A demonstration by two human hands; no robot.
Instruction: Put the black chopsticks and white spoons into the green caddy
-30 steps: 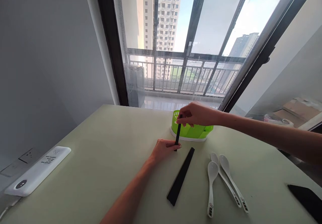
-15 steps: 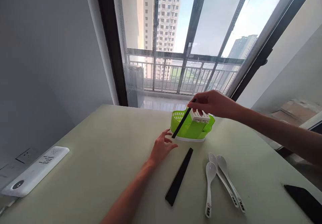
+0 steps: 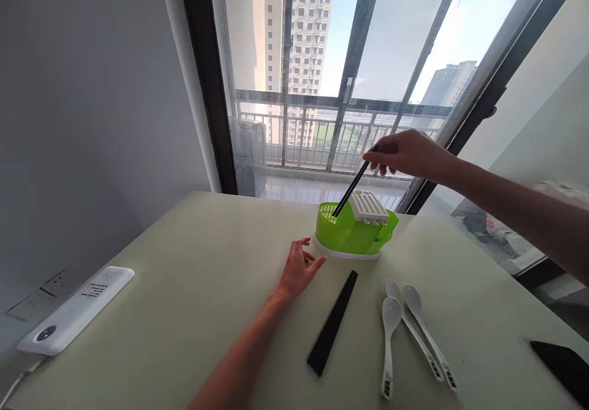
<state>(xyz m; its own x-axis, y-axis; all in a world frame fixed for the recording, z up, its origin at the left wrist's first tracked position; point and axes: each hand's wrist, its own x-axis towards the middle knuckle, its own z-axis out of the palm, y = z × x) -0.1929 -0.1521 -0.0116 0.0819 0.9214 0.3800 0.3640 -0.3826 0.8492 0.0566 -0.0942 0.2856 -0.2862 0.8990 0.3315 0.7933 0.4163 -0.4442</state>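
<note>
My right hand pinches a pair of black chopsticks by their upper ends. They slant down to the left, with their lower tips at the mouth of the left basket of a green utensil holder. A white slotted part tops the holder's middle. My left hand rests on the table just left of the holder's base, fingers apart and holding nothing. More black chopsticks lie bunched on the table in front of the holder. To their right lie three white spoons.
A white power strip lies along the table's left edge. At the right edge is a flat black object, partly cut off. Behind the pale table stand sliding glass doors onto a balcony.
My right hand has risen and moved slightly right. The chopsticks went from in front of the holder to above its left basket, tips at the opening. My left hand has barely moved.
</note>
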